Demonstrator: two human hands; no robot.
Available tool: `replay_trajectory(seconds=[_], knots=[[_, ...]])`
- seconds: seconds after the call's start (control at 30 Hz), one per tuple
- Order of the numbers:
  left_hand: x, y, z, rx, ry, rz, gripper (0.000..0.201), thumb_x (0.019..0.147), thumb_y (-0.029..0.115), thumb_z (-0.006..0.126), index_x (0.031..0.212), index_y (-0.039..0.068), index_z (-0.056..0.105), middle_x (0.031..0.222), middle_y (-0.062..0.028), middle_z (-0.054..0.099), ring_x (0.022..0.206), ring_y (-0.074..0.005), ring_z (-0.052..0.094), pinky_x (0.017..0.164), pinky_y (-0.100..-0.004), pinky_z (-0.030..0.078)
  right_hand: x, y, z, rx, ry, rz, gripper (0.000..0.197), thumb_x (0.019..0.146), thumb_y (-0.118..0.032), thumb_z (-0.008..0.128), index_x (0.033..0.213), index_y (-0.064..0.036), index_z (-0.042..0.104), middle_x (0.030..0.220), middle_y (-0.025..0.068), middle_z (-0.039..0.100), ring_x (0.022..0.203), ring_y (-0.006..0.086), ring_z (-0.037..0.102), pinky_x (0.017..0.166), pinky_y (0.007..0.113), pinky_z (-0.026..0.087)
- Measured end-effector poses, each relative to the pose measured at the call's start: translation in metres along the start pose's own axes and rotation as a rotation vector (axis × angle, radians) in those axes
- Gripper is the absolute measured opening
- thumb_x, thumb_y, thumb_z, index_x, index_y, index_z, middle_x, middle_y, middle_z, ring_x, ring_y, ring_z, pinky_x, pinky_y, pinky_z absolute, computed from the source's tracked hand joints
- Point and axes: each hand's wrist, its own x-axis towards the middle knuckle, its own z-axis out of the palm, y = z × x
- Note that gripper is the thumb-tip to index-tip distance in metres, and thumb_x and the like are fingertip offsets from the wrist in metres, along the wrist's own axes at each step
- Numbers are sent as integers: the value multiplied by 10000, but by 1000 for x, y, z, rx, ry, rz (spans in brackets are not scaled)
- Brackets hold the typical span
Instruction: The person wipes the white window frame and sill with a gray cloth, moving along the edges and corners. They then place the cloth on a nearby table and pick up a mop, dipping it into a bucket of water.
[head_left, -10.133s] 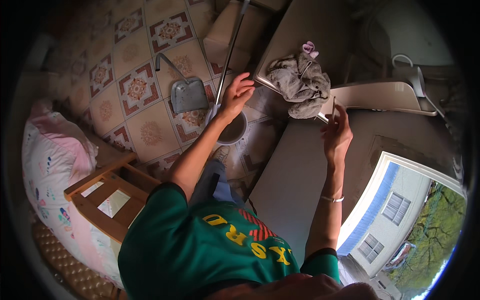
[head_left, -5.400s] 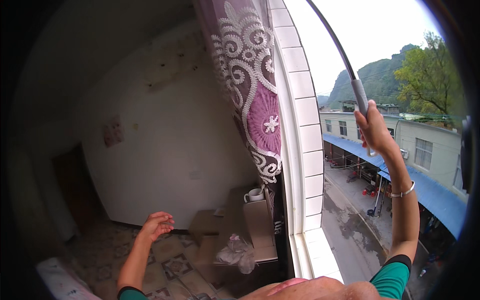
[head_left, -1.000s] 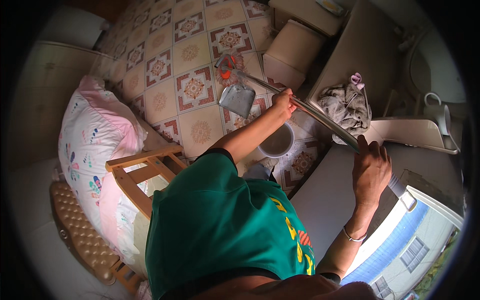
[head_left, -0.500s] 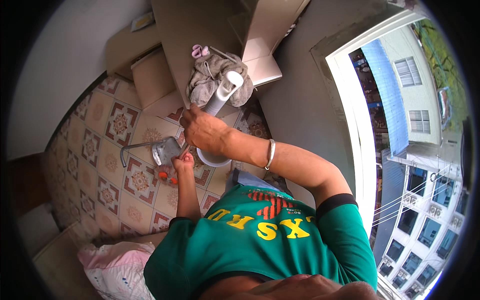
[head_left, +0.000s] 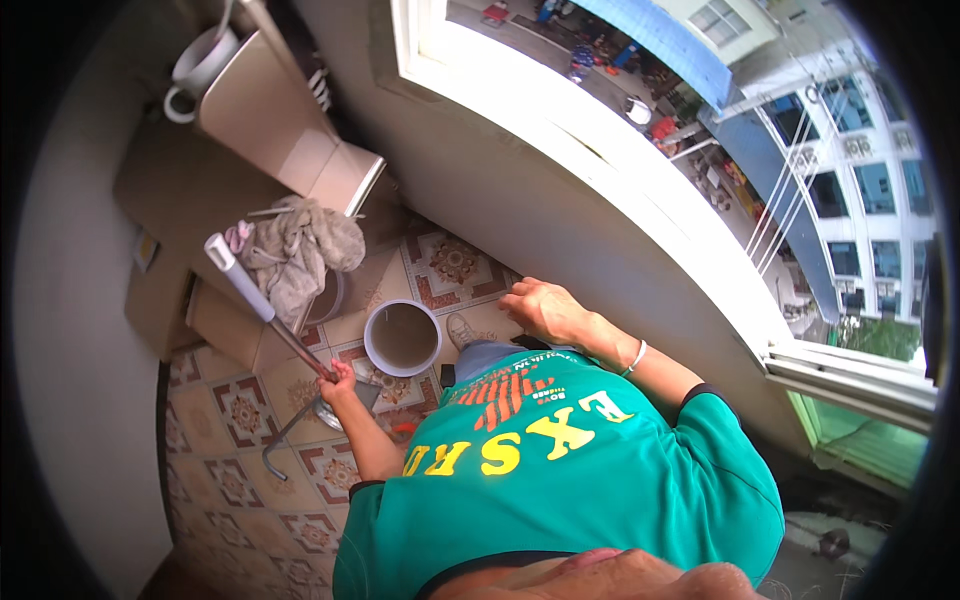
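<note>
Head view, looking steeply down past a green shirt (head_left: 600, 470) with yellow lettering onto a patterned tile floor (head_left: 240, 470).

Left hand (head_left: 340, 385) clenched around the lower shaft of a long pole (head_left: 270, 315), fingers wrapped fully about it. Pole leaning up and to the left, its white sleeved end (head_left: 225, 255) high, just in front of a heap of grey-beige cloth (head_left: 300, 250). Metal shaft thin and dull, darker than the white sleeve. Lower end hidden behind the hand and the arm, so impossible to tell what sat on it or whether it met the floor.

Right hand (head_left: 540, 305), bracelet at the wrist, pressed against the foot of the grey wall (head_left: 520, 200) under the window frame (head_left: 600, 150), fingers loosely bent, grasping nothing.

As for progress, judged only from how things lay: pole firmly in hand and tilted, not laid aside; white bucket (head_left: 402, 338) upright on the tiles between the two hands, with murky brownish water inside; cloth heap draped over a cardboard box (head_left: 170, 300) and untouched. Wet or dry floor not to be told from here, so no sure reading of how much had been covered.

Near the left hand, a bent metal handle (head_left: 285, 445) lying on the tiles. Farther off, a beige board (head_left: 270, 120) propped by the wall and a white jug (head_left: 195, 70) above it. Beyond the window, rooftops and a street far below.
</note>
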Motion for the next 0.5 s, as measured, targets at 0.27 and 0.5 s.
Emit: replay_trajectory(seconds=[0.27,0.5], knots=[[-19,-10,-31,321,80,-46,648,928,620,457,1145,15,543,900,-124,666,784,-243,653,648,-350,534,-167,42,-2,72,375,525,171,836,-108,618,996,-51,638,853,142,628,839,339,625,720,436,512],[-52,-78,-7,1104,-159,179,515,949,508,522,1104,19,562,884,-108,665,752,-212,648,643,-318,524,-259,49,-45,33,1029,695,238,859,-21,616,1096,-41,620,856,134,630,741,300,618,675,364,511]])
